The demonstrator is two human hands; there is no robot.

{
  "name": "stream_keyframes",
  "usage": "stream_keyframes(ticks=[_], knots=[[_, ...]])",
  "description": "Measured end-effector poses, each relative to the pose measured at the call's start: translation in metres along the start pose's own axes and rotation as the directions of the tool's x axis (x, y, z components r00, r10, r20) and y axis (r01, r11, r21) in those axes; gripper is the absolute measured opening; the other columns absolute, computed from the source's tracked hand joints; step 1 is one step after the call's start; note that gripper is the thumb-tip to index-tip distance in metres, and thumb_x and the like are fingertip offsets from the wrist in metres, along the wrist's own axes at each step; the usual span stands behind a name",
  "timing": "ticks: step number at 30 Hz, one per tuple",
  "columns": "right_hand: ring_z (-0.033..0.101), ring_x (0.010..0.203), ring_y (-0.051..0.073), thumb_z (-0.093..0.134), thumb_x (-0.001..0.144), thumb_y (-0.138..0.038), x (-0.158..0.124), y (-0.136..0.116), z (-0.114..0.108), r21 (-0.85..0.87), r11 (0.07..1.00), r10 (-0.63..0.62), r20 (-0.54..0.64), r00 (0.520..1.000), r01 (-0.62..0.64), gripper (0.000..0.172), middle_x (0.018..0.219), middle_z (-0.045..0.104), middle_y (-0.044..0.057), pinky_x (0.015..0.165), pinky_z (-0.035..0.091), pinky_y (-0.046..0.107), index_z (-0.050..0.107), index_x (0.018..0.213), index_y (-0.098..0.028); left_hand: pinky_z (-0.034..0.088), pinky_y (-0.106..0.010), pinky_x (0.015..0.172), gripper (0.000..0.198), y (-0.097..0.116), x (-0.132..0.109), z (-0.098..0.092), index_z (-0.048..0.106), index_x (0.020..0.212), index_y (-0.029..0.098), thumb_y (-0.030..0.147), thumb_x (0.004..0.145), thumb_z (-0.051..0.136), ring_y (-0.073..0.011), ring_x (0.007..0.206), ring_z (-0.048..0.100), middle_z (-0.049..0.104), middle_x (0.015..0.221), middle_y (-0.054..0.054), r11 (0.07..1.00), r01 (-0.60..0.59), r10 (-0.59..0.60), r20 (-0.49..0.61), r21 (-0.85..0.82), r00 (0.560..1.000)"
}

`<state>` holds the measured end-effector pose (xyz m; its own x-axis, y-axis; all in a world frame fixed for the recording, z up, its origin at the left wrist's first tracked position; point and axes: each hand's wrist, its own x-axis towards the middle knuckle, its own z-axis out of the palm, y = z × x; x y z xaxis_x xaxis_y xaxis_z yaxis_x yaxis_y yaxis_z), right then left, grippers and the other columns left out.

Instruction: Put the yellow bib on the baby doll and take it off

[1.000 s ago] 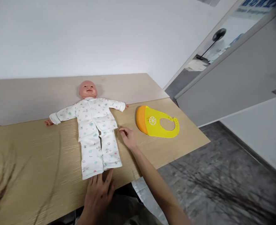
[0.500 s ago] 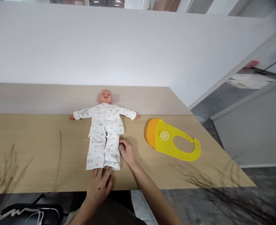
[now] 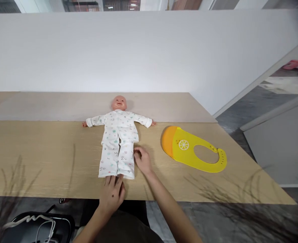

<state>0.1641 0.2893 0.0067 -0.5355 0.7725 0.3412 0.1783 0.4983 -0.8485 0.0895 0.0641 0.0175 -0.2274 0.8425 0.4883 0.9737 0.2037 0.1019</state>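
A bald baby doll (image 3: 119, 103) lies on its back on the table with its arms spread. It wears a white printed top (image 3: 121, 126) and matching trousers (image 3: 109, 160); its feet are not visible. My left hand (image 3: 111, 195) is at the trouser hems, palm down, fingers stretched out and the fingertips partly hidden at the cloth edge. Beside the trouser leg on the right is my right hand (image 3: 143, 161), its fingers loosely bent, thumb apart, fingertips against the side of the cloth. I see no clear grip in either hand.
A yellow bib (image 3: 183, 153) with an orange pocket lies on the wooden table (image 3: 50, 155), right of the doll. A white partition (image 3: 113, 50) rises behind the table. A black chair (image 3: 35, 233) with white cables is at the lower left.
The view has shifted, so the doll, bib and hands appear farther right. Both hands keep nearly the same places at the trousers; the right fingers look slightly more bent.
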Motion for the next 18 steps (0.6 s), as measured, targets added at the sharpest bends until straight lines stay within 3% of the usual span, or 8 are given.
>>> stream_keyframes(ticks=[4, 11, 14, 18], knots=[[0.067, 0.093, 0.026, 0.047, 0.089, -0.024, -0.008, -0.004, -0.003, -0.023, 0.999, 0.023, -0.027, 0.999, -0.024, 0.024, 0.097, 0.072, 0.01, 0.086, 0.052, 0.041, 0.069, 0.095, -0.018, 0.058, -0.049, 0.088, 0.038, -0.003, -0.003, 0.004, 0.069, 0.129, 0.016, 0.016, 0.094, 0.056, -0.0321, 0.103, 0.065, 0.072, 0.112, -0.015, 0.999, -0.036, 0.037, -0.032, 0.007, 0.999], [0.068, 0.093, 0.025, 0.049, 0.093, -0.026, -0.037, -0.02, -0.004, -0.045, 0.998, 0.037, -0.095, 0.995, -0.042, 0.022, 0.098, 0.074, 0.009, 0.087, 0.055, 0.04, 0.069, 0.097, -0.019, 0.056, -0.051, 0.104, 0.036, -0.009, -0.024, -0.003, 0.07, 0.128, 0.015, 0.015, 0.096, 0.054, -0.036, 0.134, 0.058, 0.066, 0.138, -0.019, 0.993, -0.066, 0.054, -0.119, -0.102, 0.991], [0.07, 0.095, 0.024, 0.049, 0.094, -0.025, -0.05, -0.023, -0.006, -0.039, 0.998, 0.039, -0.097, 0.994, -0.044, 0.021, 0.102, 0.075, 0.009, 0.09, 0.056, 0.04, 0.07, 0.098, -0.02, 0.056, -0.045, 0.107, 0.038, -0.02, -0.032, -0.013, 0.068, 0.131, 0.013, 0.011, 0.096, 0.053, -0.0322, 0.138, 0.057, 0.064, 0.144, -0.018, 0.982, -0.076, 0.058, -0.107, -0.172, 0.993], [0.071, 0.105, 0.025, 0.054, 0.095, -0.027, -0.067, -0.026, -0.009, -0.034, 0.999, 0.024, -0.1, 0.995, -0.027, 0.021, 0.113, 0.074, 0.012, 0.098, 0.058, 0.042, 0.069, 0.107, -0.02, 0.058, -0.041, 0.105, 0.044, -0.037, -0.032, -0.017, 0.067, 0.131, 0.018, 0.005, 0.093, 0.049, -0.0276, 0.131, 0.064, 0.071, 0.135, -0.013, 0.968, -0.092, 0.054, -0.16, -0.236, 0.986]])
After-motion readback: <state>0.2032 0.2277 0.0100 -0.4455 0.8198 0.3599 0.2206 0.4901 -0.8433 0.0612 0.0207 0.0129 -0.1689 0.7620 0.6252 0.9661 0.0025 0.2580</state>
